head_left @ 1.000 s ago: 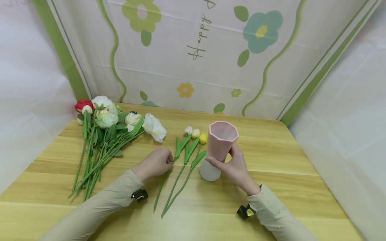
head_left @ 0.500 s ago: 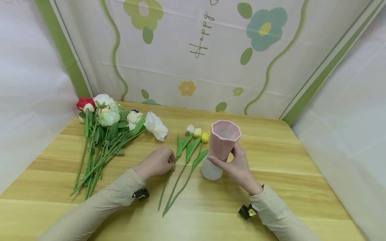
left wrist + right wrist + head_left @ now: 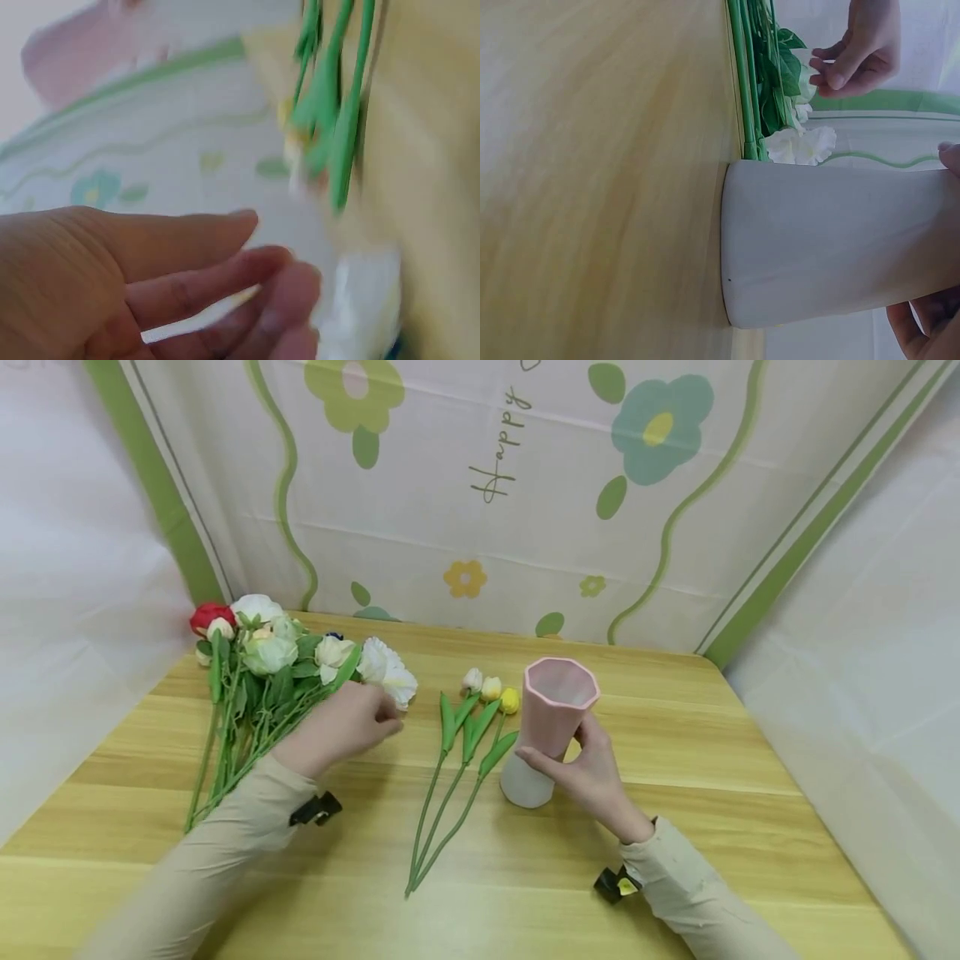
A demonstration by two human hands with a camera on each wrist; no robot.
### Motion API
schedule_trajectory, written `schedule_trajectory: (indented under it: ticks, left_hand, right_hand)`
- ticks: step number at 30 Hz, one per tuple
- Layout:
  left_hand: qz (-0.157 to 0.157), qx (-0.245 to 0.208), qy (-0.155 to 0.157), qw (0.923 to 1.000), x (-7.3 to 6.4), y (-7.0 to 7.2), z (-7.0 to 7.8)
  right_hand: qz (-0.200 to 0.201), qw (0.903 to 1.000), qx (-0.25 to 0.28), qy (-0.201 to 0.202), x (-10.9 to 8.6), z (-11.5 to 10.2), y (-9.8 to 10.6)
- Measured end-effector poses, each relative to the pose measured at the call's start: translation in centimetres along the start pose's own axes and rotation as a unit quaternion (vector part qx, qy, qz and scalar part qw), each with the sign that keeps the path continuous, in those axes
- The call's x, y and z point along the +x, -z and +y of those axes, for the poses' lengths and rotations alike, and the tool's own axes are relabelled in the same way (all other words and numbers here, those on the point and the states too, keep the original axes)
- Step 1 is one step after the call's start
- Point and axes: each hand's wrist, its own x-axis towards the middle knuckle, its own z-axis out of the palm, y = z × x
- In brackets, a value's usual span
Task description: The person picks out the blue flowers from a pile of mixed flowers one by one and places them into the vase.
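A pink-and-white vase (image 3: 551, 722) stands upright on the table, and my right hand (image 3: 592, 781) grips its narrow waist, thumb in front. In the right wrist view the white base of the vase (image 3: 825, 240) sits on the wood. My left hand (image 3: 341, 731) hovers over the stems at the left, its fingers loosely bent. The left wrist view shows a gap between thumb (image 3: 202, 236) and fingers, with nothing in it. Between the hands lie three tulips, a white one (image 3: 472, 680), a cream one (image 3: 491, 688) and a yellow one (image 3: 510, 701), stems meeting near the front.
A pile of artificial flowers lies at the back left, with a red bloom (image 3: 212, 619), a pale green bloom (image 3: 268, 652) and a ruffled white flower (image 3: 387, 672). A printed curtain (image 3: 480, 527) hangs behind the wooden table (image 3: 675, 710).
My left hand has let go of the leftmost tulip's stem and moved left and back toward the flower pile. That stem's lower end now lies against the other two. The right hand keeps its grip.
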Motion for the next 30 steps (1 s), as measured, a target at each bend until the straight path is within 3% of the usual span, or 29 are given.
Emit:
schedule_trajectory:
  ticks: [3,6,11,18,30]
  left_hand:
    - [0.028,0.053,0.06,0.9964,-0.6,2.3,-1.5]
    - [0.042,0.087,0.122,0.9877,-1.0,4.0,-3.3]
    - [0.028,0.092,0.184,0.9783,-1.3,5.5,-5.9]
    - [-0.013,0.083,0.205,0.9752,-1.1,5.9,-6.9]
    - [-0.004,0.101,0.229,0.9682,-0.6,4.4,-8.3]
  right_hand:
    - [-0.001,1.0,0.001,-0.001,0.0,0.0,0.0]
    - [0.0,1.0,0.0,-0.004,0.0,-0.1,0.0]
    - [0.002,1.0,-0.006,-0.008,-0.1,-0.3,0.1]
    - [0.0,1.0,-0.004,-0.001,0.0,-0.4,0.1]
    - [-0.001,1.0,-0.005,0.005,0.0,0.0,0.0]
